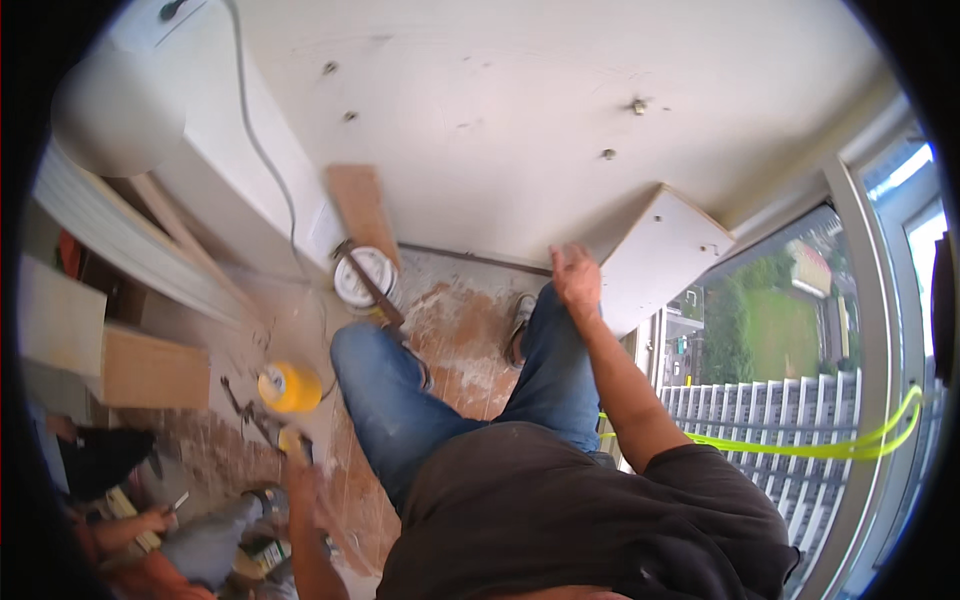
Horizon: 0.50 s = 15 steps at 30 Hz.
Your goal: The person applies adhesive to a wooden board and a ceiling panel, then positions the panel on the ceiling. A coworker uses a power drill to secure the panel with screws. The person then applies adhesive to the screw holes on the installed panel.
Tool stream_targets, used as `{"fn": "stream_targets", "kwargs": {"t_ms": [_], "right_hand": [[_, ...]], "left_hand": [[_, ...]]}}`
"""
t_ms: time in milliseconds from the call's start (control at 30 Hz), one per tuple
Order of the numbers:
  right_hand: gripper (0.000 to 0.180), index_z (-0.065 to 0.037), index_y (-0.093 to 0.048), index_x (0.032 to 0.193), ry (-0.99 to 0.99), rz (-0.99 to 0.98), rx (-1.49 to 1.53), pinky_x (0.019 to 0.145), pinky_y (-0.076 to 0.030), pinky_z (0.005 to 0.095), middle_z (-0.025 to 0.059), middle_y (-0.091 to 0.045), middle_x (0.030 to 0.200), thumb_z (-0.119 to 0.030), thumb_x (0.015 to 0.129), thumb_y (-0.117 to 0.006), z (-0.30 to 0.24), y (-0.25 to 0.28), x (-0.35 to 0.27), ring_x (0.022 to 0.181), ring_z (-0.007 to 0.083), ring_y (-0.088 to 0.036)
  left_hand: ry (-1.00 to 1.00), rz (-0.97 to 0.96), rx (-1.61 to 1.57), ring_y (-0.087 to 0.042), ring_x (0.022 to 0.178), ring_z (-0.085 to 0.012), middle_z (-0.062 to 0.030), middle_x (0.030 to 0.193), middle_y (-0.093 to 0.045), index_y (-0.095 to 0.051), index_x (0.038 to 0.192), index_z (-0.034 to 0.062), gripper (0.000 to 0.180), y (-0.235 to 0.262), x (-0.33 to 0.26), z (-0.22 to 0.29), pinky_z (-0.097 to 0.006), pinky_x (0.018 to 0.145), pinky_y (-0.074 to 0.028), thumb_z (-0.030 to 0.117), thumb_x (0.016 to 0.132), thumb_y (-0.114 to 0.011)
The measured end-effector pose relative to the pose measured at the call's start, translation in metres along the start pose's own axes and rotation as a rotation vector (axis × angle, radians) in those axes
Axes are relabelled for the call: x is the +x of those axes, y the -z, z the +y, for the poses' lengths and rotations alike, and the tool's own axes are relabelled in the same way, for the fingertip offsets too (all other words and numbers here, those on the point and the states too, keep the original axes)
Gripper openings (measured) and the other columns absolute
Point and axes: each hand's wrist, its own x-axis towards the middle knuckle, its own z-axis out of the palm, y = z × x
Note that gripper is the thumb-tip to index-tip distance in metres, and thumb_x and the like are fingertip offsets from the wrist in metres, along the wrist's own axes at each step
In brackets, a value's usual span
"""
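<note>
My right hand [576, 278] rests flat on the right knee of the blue jeans [545, 375], fingers spread and its grip holding nothing, just beside the white board [662, 255] that leans against the wall at the corner. My left hand [300, 478] hangs low by the left thigh; it is blurred, and its grip seems closed around a small yellow thing [291, 441], though I cannot tell what that thing is. Just above it on the dusty floor [455, 335] stands a yellow roll [289, 387]. Further up, near the left knee, sits a white bucket [363, 277] with a dark stick across its top, and a wooden plank [361, 208] leans on the wall behind it. At the lower left another person's hand [158, 520] works near a tool. To the right, a white railing [745, 420] shows through the window.
</note>
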Motion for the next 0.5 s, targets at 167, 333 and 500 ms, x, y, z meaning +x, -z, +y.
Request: {"fn": "stream_targets", "kwargs": {"t_ms": [167, 333, 500], "right_hand": [[0.057, 0.004, -0.071, 0.118, -0.031, -0.069, 0.02, 0.1, -0.051, 0.051, 0.0292, -0.068, 0.124, -0.049, 0.102, -0.06, 0.014, -0.016, 0.005, 0.114, 0.0478, -0.065], [0.045, 0.002, -0.075, 0.115, 0.165, -0.02, -0.029, 0.098, -0.054, 0.0471, 0.0242, -0.072, 0.122, -0.039, 0.105, -0.061, 0.022, -0.02, 0.013, 0.112, 0.0433, -0.068], [0.047, 0.003, -0.075, 0.113, 0.201, -0.062, -0.076, 0.097, -0.054, 0.047, 0.0244, -0.073, 0.12, -0.041, 0.106, -0.06, 0.024, -0.021, 0.017, 0.111, 0.0426, -0.069]], "left_hand": [[0.282, -0.028, -0.476, -0.069, 0.105, -0.0262, -0.0136, 0.116, -0.069, -0.052, 0.142, -0.0003, 0.068, -0.061, 0.033, 0.089, -0.039, 0.089, -0.057, 0.007, 0.082, -0.082], [0.383, 0.084, -0.754, -0.06, 0.083, -0.0186, -0.0049, 0.091, -0.058, -0.061, 0.118, 0.0056, 0.04, -0.023, 0.063, 0.12, -0.042, 0.07, -0.055, 0.037, 0.097, -0.074], [0.636, 0.096, -0.866, -0.06, 0.081, -0.0217, -0.0058, 0.091, -0.061, -0.063, 0.114, 0.0078, 0.053, 0.001, 0.092, 0.065, -0.051, 0.07, -0.055, 0.059, 0.1, -0.063]]}}
